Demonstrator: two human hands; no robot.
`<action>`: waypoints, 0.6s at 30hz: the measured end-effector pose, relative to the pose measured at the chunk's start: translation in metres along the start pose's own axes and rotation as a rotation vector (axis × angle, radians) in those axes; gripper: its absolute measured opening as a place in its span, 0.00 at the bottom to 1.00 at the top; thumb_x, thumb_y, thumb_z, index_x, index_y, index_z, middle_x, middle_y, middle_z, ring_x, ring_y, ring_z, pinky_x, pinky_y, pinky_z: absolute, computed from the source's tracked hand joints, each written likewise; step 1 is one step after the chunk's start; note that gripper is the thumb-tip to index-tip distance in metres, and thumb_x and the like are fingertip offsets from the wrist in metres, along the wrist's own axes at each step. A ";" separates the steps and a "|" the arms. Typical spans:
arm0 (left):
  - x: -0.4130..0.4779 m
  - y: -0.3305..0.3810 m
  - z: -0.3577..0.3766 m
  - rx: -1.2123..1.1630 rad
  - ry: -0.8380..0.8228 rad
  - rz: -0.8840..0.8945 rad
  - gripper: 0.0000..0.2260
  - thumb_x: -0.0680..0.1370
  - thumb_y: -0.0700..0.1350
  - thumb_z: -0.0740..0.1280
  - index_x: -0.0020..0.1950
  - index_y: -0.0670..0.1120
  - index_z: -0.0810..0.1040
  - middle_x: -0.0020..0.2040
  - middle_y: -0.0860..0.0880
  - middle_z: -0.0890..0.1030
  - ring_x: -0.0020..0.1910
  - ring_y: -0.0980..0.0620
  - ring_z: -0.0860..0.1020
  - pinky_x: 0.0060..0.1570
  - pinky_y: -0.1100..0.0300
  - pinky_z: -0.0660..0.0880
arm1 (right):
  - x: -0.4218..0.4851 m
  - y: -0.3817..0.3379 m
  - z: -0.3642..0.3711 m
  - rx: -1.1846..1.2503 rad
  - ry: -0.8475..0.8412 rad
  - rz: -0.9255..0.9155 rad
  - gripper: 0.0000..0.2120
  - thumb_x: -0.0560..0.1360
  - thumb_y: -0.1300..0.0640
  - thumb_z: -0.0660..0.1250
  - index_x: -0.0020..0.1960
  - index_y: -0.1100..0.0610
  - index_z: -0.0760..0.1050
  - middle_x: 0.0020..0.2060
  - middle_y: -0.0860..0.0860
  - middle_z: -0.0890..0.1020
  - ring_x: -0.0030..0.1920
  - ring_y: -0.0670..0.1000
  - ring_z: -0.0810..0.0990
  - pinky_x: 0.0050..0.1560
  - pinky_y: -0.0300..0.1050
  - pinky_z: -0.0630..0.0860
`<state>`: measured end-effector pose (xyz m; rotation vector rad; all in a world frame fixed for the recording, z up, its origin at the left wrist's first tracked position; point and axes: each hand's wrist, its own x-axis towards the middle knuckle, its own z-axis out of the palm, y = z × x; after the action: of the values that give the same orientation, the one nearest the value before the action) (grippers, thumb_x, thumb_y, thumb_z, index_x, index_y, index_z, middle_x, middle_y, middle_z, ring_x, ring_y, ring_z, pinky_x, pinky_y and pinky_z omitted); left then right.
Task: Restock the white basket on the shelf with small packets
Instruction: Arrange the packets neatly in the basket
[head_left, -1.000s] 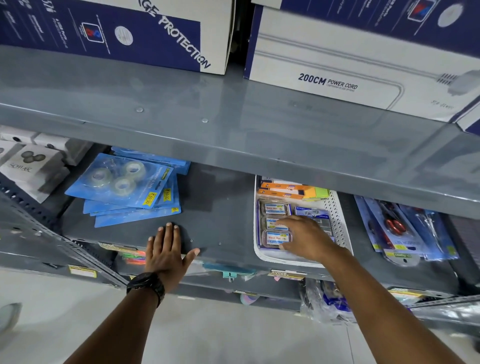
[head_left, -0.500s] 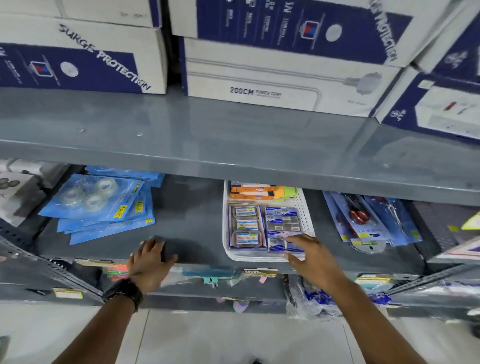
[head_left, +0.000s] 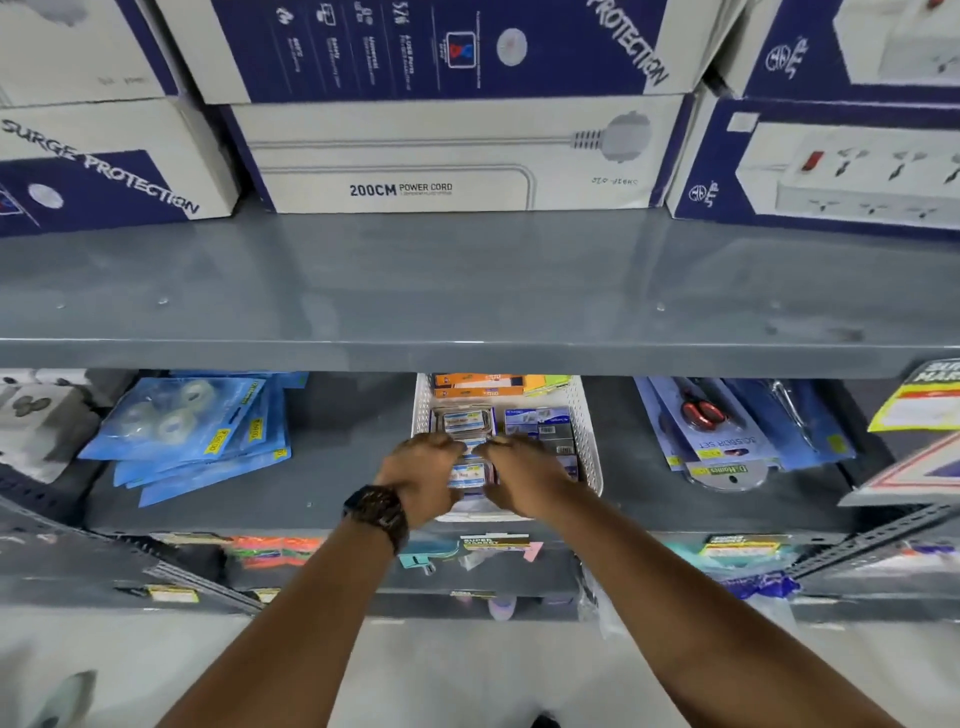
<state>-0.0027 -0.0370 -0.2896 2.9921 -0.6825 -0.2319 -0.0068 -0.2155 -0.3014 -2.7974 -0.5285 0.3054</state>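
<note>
Left hand now off shelf edge, beside right hand in white basket.

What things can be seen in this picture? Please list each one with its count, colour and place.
white basket: one, white, middle shelf, centre
small packets: several, blue and white labels, inside the basket
orange packs: a few, orange with green, back of the basket
tape packs: a stack, blue, middle shelf, left of the basket
scissor packs: a few, blue with red handles, middle shelf, right of the basket
power cord boxes: several, white and navy, top shelf
shelf: grey metal
wristwatch: one, dark, left wrist
left hand: in the basket, on the packets
right hand: in the basket, on the packets
</note>
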 end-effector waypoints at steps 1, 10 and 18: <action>0.005 0.002 0.001 0.073 -0.071 0.003 0.22 0.72 0.53 0.70 0.65 0.50 0.73 0.60 0.48 0.78 0.57 0.45 0.76 0.57 0.51 0.76 | 0.006 -0.002 0.000 -0.045 -0.043 -0.006 0.22 0.71 0.52 0.71 0.63 0.53 0.74 0.56 0.53 0.80 0.57 0.56 0.77 0.59 0.54 0.75; 0.020 0.001 0.015 0.069 -0.185 -0.064 0.15 0.74 0.43 0.66 0.61 0.46 0.74 0.58 0.44 0.77 0.52 0.43 0.77 0.49 0.50 0.77 | 0.026 -0.001 0.003 -0.216 -0.165 -0.032 0.20 0.71 0.51 0.72 0.61 0.55 0.76 0.54 0.55 0.80 0.57 0.58 0.76 0.61 0.53 0.72; 0.024 -0.003 0.020 0.067 -0.225 -0.027 0.18 0.75 0.45 0.66 0.63 0.43 0.73 0.65 0.42 0.71 0.60 0.41 0.72 0.54 0.48 0.74 | 0.013 0.008 -0.001 -0.116 -0.099 -0.043 0.25 0.74 0.61 0.69 0.69 0.56 0.69 0.73 0.55 0.66 0.71 0.59 0.64 0.72 0.55 0.59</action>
<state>0.0170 -0.0452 -0.3133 3.0700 -0.6818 -0.5650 0.0073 -0.2178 -0.3048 -2.8893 -0.6485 0.4188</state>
